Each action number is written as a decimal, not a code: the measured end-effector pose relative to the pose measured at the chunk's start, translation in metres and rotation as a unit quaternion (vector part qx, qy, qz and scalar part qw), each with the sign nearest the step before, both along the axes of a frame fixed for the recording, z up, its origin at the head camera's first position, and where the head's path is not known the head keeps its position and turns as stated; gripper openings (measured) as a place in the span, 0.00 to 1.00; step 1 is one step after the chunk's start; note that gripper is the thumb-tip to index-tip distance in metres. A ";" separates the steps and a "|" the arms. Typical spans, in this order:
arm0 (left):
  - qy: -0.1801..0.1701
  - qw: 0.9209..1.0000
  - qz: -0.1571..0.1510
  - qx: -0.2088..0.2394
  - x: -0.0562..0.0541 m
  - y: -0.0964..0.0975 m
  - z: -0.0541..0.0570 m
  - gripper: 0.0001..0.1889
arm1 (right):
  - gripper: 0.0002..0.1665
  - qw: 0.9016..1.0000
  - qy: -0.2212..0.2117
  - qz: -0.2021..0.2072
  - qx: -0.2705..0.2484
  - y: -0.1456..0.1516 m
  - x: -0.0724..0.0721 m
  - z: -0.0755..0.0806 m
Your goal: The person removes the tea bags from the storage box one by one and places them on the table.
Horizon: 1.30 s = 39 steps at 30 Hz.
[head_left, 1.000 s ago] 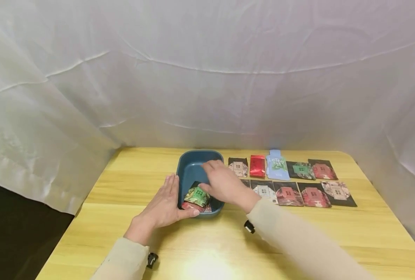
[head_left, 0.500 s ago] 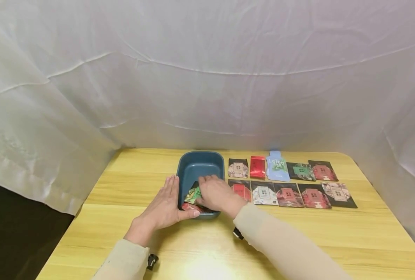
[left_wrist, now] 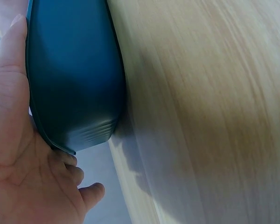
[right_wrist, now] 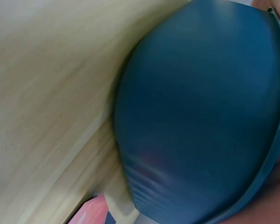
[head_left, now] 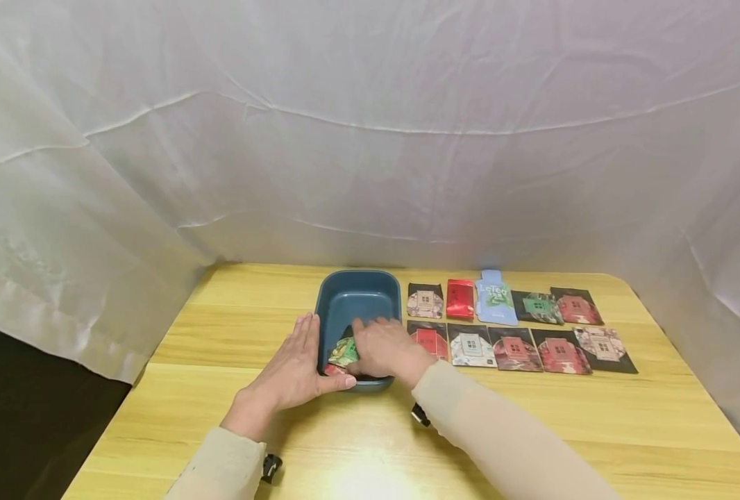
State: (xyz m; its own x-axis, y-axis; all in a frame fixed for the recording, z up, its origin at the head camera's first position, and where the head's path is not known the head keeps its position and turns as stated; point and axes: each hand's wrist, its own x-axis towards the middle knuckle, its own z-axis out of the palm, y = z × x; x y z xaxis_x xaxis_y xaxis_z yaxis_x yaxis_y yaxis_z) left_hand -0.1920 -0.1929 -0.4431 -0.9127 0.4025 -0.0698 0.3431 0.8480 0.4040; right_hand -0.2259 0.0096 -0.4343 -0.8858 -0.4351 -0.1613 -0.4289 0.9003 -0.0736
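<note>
A blue plastic bin (head_left: pixel 359 280) stands on the table, with a green-and-black tea sachet (head_left: pixel 343 352) and a red one (head_left: pixel 334 370) at its near end. My left hand (head_left: pixel 287 368) rests against the bin's left side, fingers extended and thumb along the near rim. In the left wrist view, that palm (left_wrist: pixel 35 186) faces the bin's outer wall (left_wrist: pixel 79 70). Reaching inside over the sachets is my right hand (head_left: pixel 385 347). Its fingers bend down at the green sachet's right side; their tips are hidden, so whether they pinch it cannot be told. The right wrist view shows mostly the bin's outer wall (right_wrist: pixel 200 112).
To the bin's right lie two rows of sachets, including a shiny red packet (head_left: pixel 460 299), a light-blue LeTea pouch (head_left: pixel 496 300) and a black-and-red sachet (head_left: pixel 428 340) close to the right wrist. A pale cloth (head_left: pixel 407 173) hangs behind the wooden table (head_left: pixel 232 312).
My right hand has moved down and toward me inside the bin, onto the sachets, covering more of the green one. The left hand has stayed at the bin's side.
</note>
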 end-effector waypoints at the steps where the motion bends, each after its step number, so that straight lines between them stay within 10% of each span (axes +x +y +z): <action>1: 0.000 1.000 0.000 0.001 0.000 0.000 0.000 0.74 | 0.56 1.000 0.001 0.002 -0.006 0.000 0.000 0.000; 20: -0.003 1.000 0.001 0.000 0.001 0.002 0.000 0.71 | 0.62 1.000 0.006 0.008 -0.006 0.001 -0.002 0.004; 39: -0.007 1.000 0.004 0.002 0.001 0.000 0.002 0.72 | 0.49 0.996 0.071 0.043 0.008 0.008 -0.005 0.008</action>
